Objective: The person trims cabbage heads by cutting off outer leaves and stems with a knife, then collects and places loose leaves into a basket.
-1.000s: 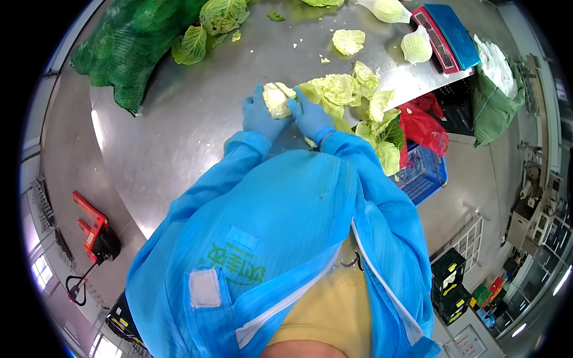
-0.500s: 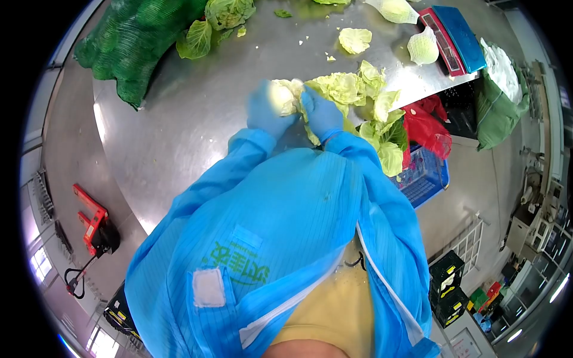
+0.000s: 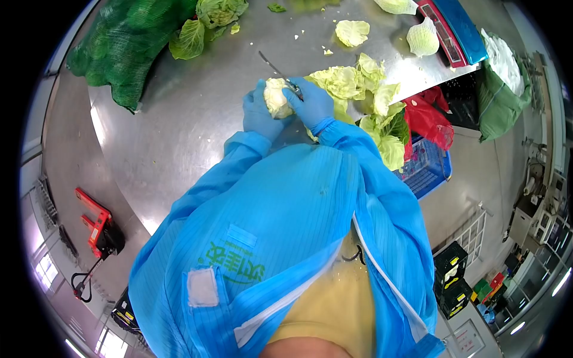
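Note:
My left hand (image 3: 260, 113), in a blue glove, holds a small pale cabbage head (image 3: 276, 98) from its left side, above the steel table (image 3: 179, 125). My right hand (image 3: 312, 104), gloved too, is closed around the handle of a knife (image 3: 272, 64) at the cabbage's right side. The knife's thin dark blade points up and to the left, over the top of the cabbage. Loose cabbage leaves (image 3: 340, 82) lie in a pile just right of my right hand. A single leaf (image 3: 352, 33) lies farther back.
A green mesh sack (image 3: 128, 48) of cabbages stands at the back left, beside a leafy cabbage (image 3: 221, 12). Back right are a netted cabbage (image 3: 422, 37) and a red and blue scale (image 3: 453, 30). A red mesh bag (image 3: 428, 116) hangs over a blue crate (image 3: 427, 167).
The knife blade now shows above the cabbage, where it was not visible before. My right hand has turned over beside the cabbage. My left hand still holds the cabbage.

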Demonstrator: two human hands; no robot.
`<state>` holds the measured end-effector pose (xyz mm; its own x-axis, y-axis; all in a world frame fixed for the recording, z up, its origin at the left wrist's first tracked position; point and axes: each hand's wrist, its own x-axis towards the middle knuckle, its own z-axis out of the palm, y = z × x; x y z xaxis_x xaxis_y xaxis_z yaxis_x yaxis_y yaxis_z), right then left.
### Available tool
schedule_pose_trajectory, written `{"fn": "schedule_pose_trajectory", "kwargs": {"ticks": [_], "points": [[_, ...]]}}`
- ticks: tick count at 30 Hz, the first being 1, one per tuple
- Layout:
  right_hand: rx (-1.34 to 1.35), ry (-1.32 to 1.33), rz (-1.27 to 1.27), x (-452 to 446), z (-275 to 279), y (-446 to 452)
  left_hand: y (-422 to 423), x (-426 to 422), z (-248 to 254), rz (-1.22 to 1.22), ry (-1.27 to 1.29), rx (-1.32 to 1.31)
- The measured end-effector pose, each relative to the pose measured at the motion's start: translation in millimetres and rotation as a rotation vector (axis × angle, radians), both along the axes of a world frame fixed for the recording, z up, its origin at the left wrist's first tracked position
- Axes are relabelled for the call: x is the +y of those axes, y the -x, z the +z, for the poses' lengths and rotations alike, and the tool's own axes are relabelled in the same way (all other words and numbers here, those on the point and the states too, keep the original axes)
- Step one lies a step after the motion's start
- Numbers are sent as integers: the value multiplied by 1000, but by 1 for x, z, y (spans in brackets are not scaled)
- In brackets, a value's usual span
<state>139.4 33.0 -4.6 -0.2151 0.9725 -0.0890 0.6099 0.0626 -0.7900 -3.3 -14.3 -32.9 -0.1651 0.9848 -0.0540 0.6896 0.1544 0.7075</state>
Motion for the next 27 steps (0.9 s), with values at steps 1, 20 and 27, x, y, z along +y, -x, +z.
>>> {"fn": "schedule_pose_trajectory", "kwargs": {"ticks": [1, 20, 27], "points": [[-34, -65, 20, 2, -3, 1, 0, 0, 0, -4, 4, 1], [-141, 189, 124, -32, -6, -15, 3, -4, 4, 60, -18, -85], [-237, 204, 129, -29, -5, -12, -1, -2, 7, 84, 8, -88]]}}
